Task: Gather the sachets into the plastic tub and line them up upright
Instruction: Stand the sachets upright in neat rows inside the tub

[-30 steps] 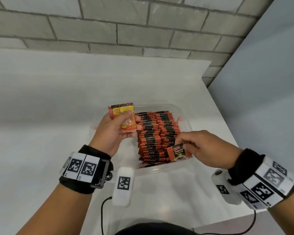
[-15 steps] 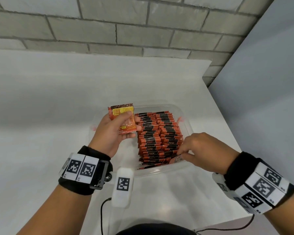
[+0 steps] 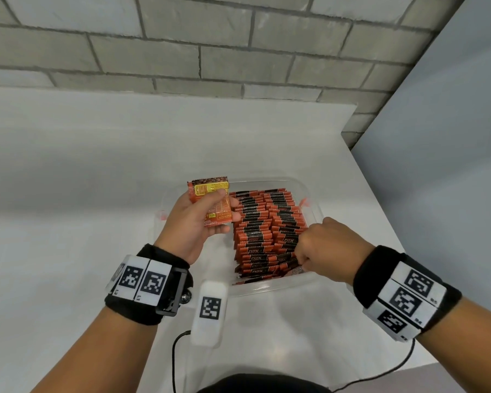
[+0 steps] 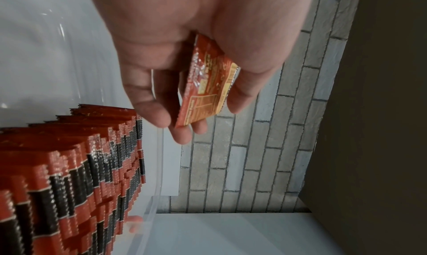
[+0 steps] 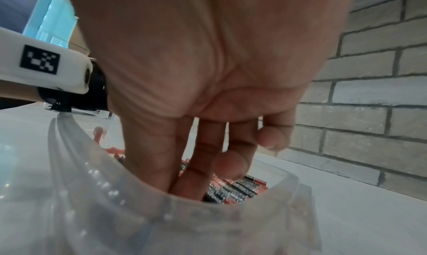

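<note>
A clear plastic tub (image 3: pixel 267 289) on the white table holds two rows of red-and-black sachets (image 3: pixel 267 231) standing on edge. My left hand (image 3: pixel 224 207) hovers over the tub's empty left side and grips a small stack of orange sachets (image 3: pixel 207 190) between thumb and fingers, also seen in the left wrist view as the stack (image 4: pixel 205 87). My right hand (image 3: pixel 301 258) reaches down into the tub's near right corner. Its thumb and forefinger pinch a sachet (image 3: pixel 296 270) at the near end of the right row. The tub wall (image 5: pixel 115 213) hides their tips.
The table's right edge (image 3: pixel 380 199) runs close beside the tub, with a grey panel beyond it. A brick wall (image 3: pixel 238 52) closes the back. A cable (image 3: pixel 176 353) trails near the front edge. The tub has red side clips (image 3: pixel 305 201).
My right hand has carried its sachet down from above the near right corner into the right row and sunk its fingers in. The left hand has stayed still with its stack.
</note>
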The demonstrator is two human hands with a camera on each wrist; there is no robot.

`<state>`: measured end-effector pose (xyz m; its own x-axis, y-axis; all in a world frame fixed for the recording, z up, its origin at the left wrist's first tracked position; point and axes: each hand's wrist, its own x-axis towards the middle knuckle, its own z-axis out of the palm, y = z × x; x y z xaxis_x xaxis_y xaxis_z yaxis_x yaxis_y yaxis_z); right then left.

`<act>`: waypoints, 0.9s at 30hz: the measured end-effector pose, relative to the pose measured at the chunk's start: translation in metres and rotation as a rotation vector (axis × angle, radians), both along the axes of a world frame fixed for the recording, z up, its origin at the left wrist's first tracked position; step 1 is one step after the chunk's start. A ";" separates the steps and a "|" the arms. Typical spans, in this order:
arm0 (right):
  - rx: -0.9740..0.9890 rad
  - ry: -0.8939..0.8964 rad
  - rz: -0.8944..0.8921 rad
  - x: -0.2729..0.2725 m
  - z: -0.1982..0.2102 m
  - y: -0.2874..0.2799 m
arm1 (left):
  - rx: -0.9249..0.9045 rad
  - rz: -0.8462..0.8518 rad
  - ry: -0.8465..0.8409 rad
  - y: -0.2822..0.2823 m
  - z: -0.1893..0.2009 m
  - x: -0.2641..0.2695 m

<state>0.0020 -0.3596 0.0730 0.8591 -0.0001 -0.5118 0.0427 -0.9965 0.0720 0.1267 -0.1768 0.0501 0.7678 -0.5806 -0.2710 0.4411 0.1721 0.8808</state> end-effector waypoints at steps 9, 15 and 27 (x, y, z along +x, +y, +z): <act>0.265 0.047 -0.029 -0.002 0.002 -0.008 | 0.000 0.000 0.000 0.001 -0.001 0.001; 0.151 0.062 0.047 0.005 -0.006 -0.003 | 0.004 0.000 0.005 0.001 -0.002 0.001; 0.101 0.085 -0.024 0.007 -0.008 -0.004 | -0.042 0.013 0.100 0.000 -0.003 0.003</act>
